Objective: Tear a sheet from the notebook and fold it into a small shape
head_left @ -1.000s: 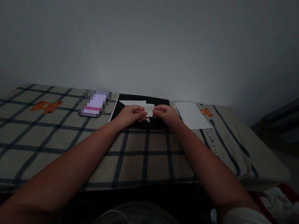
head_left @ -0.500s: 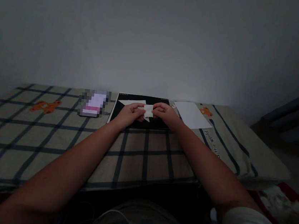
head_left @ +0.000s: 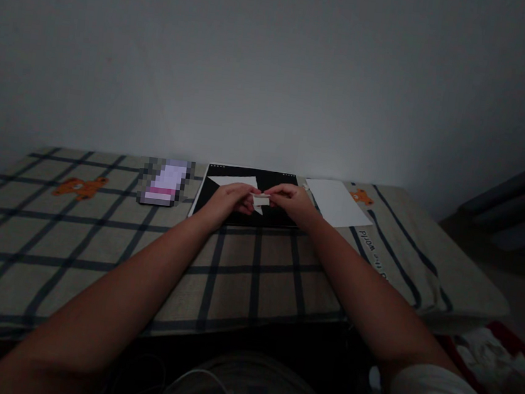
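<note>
Between my two hands is a small folded piece of white paper, seen nearly edge-on. My left hand pinches its left end, and my right hand grips the right end with fingertips pressed together. Both hands are over a black pad with a pale edge and small holes along its top. On the pad, behind my left hand, lies a pointed white paper piece, partly covered by that hand. A flat white sheet rests just right of the pad.
A phone with a lit, blurred screen lies left of the pad. The checked tablecloth covers the table up to the grey wall. At lower right on the floor side stands a red container with pale crumpled stuff.
The small folded paper has tilted, so its broad face now looks like a narrow strip. My fingers have shifted slightly along its upper edge; the forearms are almost unmoved.
</note>
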`<state>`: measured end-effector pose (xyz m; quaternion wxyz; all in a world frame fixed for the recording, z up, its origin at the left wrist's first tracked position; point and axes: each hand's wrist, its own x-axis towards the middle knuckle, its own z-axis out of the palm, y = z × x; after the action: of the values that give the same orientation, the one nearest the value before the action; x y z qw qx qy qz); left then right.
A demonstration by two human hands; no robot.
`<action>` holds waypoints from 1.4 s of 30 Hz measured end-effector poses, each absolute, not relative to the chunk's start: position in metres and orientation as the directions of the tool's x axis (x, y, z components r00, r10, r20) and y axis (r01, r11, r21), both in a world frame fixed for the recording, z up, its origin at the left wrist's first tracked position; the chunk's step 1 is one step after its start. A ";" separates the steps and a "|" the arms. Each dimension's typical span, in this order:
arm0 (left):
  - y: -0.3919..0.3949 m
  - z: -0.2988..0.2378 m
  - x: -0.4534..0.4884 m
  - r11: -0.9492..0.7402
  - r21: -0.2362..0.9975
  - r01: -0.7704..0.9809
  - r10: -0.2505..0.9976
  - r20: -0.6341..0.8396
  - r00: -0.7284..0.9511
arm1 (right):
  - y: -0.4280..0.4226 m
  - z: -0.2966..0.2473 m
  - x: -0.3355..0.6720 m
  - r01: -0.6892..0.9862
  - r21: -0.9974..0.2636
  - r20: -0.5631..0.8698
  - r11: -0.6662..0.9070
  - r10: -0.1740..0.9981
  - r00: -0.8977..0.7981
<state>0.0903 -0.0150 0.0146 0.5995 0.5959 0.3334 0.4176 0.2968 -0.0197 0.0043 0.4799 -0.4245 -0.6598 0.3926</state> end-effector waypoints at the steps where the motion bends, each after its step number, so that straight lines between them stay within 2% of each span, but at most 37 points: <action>1: -0.015 0.015 0.091 -0.063 0.994 -0.087 0.901 0.094 0.424 | -0.020 0.005 0.297 0.197 -0.922 0.301 0.334 0.937 -0.179; 5: -0.018 0.016 0.092 -0.106 0.994 0.028 0.912 0.086 0.401 | -0.019 0.005 0.298 0.229 -0.916 0.297 0.331 0.940 -0.169; 13: -0.013 0.011 0.091 -0.212 0.977 0.028 0.894 0.183 0.410 | -0.021 0.008 0.295 0.148 -0.941 0.270 0.304 0.940 -0.209; 17: -0.011 0.010 0.091 -0.241 0.968 0.069 0.888 0.192 0.418 | -0.020 0.006 0.294 0.161 -0.951 0.222 0.264 0.945 -0.239; 24: -0.013 0.012 0.091 -0.223 0.975 0.012 0.921 0.207 0.331 | -0.019 0.002 0.297 0.228 -0.950 0.152 0.214 0.953 -0.260; 28: -0.014 0.014 0.091 -0.176 0.984 0.036 0.942 0.158 0.297 | -0.023 0.006 0.294 0.270 -0.933 0.151 0.240 0.938 -0.310; 35: -0.014 0.014 0.092 -0.114 0.989 0.099 0.954 0.081 0.288 | -0.024 0.008 0.293 0.253 -0.942 0.143 0.221 0.945 -0.293; 42: -0.013 0.013 0.090 -0.140 0.983 0.118 0.956 0.103 0.276 | -0.024 0.008 0.295 0.232 -0.935 0.210 0.268 0.946 -0.248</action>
<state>0.0901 -0.0132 0.0135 0.4961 0.6260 0.4286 0.4223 0.2947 -0.0238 0.0077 0.4286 -0.4387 -0.6711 0.4166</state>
